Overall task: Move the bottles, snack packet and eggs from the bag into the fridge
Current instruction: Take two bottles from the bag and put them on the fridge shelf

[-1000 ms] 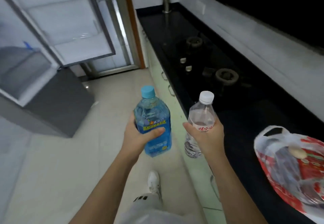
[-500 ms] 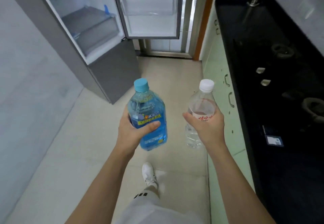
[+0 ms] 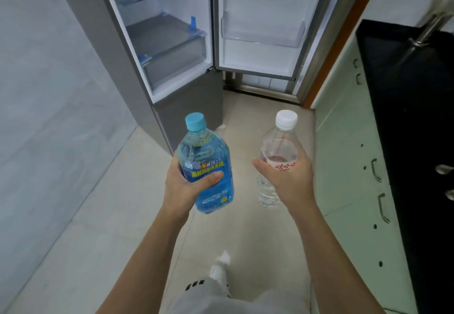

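Since the earlier frames, the view has swung from the counter toward the fridge (image 3: pixel 157 51), which now fills the upper part of the head view with its door (image 3: pixel 260 24) open; the bag seen a second ago is out of view. Both grips are unchanged. Left hand (image 3: pixel 183 187): fingers wrapped around the lower half of the blue bottle (image 3: pixel 205 164), thumb pressed across the yellow label strip; bottle upright, tilted slightly left, blue cap on top. Right hand (image 3: pixel 288 178): fingers closed around the middle of the clear bottle (image 3: pixel 276 156), thumb pointing left across its front; white cap on top, base showing below the palm. Both forearms extend forward at about the same height, with the bottles apart, side by side, above the tiled floor (image 3: pixel 103 215) in front of the fridge. Green cabinet fronts (image 3: pixel 348 166) and the black counter (image 3: pixel 417 107) lie to the right.
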`<action>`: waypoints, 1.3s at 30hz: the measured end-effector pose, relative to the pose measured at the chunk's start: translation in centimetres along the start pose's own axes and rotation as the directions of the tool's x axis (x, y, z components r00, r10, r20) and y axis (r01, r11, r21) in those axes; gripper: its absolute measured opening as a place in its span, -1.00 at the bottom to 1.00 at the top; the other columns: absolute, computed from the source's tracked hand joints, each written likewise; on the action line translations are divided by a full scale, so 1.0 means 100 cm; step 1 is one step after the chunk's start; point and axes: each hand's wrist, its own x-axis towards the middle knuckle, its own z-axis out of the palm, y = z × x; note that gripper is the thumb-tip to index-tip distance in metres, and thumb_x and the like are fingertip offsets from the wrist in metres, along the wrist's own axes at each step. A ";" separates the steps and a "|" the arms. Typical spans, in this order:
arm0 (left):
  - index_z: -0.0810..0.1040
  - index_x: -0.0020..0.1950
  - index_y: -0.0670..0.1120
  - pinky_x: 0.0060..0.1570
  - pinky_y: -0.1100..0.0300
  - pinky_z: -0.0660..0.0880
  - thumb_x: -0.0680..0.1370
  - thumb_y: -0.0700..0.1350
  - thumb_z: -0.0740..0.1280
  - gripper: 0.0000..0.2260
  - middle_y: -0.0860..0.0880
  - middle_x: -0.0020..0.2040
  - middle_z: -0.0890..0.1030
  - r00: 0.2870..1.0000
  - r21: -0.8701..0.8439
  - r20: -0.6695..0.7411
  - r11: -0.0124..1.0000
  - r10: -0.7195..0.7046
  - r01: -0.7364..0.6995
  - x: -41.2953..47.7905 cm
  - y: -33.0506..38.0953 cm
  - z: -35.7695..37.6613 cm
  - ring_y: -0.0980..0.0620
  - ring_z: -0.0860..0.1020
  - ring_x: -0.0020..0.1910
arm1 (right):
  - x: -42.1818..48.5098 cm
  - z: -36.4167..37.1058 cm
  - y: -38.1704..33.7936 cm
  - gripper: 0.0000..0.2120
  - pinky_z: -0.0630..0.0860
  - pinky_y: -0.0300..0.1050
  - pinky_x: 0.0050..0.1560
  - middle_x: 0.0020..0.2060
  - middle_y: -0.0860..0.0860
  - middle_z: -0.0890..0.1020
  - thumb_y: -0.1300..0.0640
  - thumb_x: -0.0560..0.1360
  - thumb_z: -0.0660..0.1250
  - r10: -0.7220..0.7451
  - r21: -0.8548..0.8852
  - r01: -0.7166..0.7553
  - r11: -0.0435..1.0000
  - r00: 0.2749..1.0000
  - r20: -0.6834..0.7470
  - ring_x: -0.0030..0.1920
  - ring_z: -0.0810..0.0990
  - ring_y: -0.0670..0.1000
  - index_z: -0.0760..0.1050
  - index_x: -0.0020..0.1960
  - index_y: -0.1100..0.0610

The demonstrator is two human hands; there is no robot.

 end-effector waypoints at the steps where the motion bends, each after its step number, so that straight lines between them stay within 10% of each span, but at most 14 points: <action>1: 0.44 0.33 -0.16 0.08 -0.34 0.58 0.25 -0.12 0.62 -0.29 -0.25 0.17 0.63 1.000 0.004 0.002 1.000 -0.005 0.005 0.010 0.002 -0.005 -0.28 0.64 0.13 | 0.009 0.009 -0.002 -0.36 0.59 -0.04 0.13 0.09 -0.02 0.63 0.03 0.28 0.65 -0.002 -0.001 0.002 1.000 1.000 0.006 0.11 0.61 0.03 0.48 0.29 -0.01; 6: 0.45 0.32 -0.15 0.03 -0.21 0.63 0.23 -0.09 0.62 -0.29 -0.22 0.16 0.64 0.999 0.002 -0.045 1.000 -0.004 0.004 0.048 0.008 -0.024 -0.24 0.65 0.11 | 0.045 0.043 -0.007 -0.33 0.56 0.00 0.19 0.16 -0.04 0.59 -0.02 0.28 0.63 0.005 0.001 -0.005 1.000 1.000 0.031 0.17 0.57 0.03 0.43 0.30 -0.05; 12: 0.45 0.32 -0.19 -0.02 -0.16 0.64 0.23 -0.11 0.61 -0.30 -0.24 0.14 0.64 0.995 -0.011 -0.095 1.000 0.007 -0.008 0.095 0.012 -0.038 -0.25 0.66 0.09 | 0.099 0.074 -0.011 -0.38 0.39 -0.43 -0.08 0.01 -0.25 0.52 0.02 0.32 0.62 -0.005 -0.030 0.008 1.000 0.997 0.081 -0.01 0.55 -0.22 0.36 0.24 -0.17; 23: 0.45 0.31 -0.24 0.05 -0.34 0.59 0.26 -0.08 0.61 -0.30 -0.28 0.15 0.63 0.978 0.031 -0.202 0.999 0.042 -0.037 0.235 0.027 -0.022 -0.30 0.64 0.10 | 0.260 0.111 -0.029 -0.39 0.43 -0.47 -0.09 0.01 -0.25 0.54 0.05 0.32 0.62 -0.101 0.027 0.098 0.995 0.970 0.222 0.03 0.56 -0.21 0.42 0.28 -0.08; 29: 0.44 0.32 -0.27 0.07 -0.30 0.59 0.27 -0.08 0.60 -0.30 -0.30 0.16 0.62 0.962 0.046 -0.253 0.995 0.098 -0.089 0.333 0.051 0.011 -0.30 0.63 0.11 | 0.375 0.124 -0.049 -0.34 0.61 -0.08 0.09 0.07 -0.04 0.65 -0.02 0.28 0.64 -0.167 0.046 0.161 0.986 0.937 0.306 0.09 0.63 -0.04 0.49 0.31 0.01; 39: 0.42 0.33 -0.27 0.02 -0.11 0.63 0.24 -0.09 0.59 -0.28 -0.22 0.14 0.65 0.907 0.038 -0.391 0.987 0.157 -0.155 0.416 0.068 0.019 -0.23 0.65 0.10 | 0.478 0.168 -0.053 -0.39 0.61 -0.21 0.04 0.02 -0.09 0.66 -0.02 0.29 0.64 -0.224 0.082 0.209 0.974 0.881 0.416 0.04 0.64 -0.09 0.51 0.27 0.02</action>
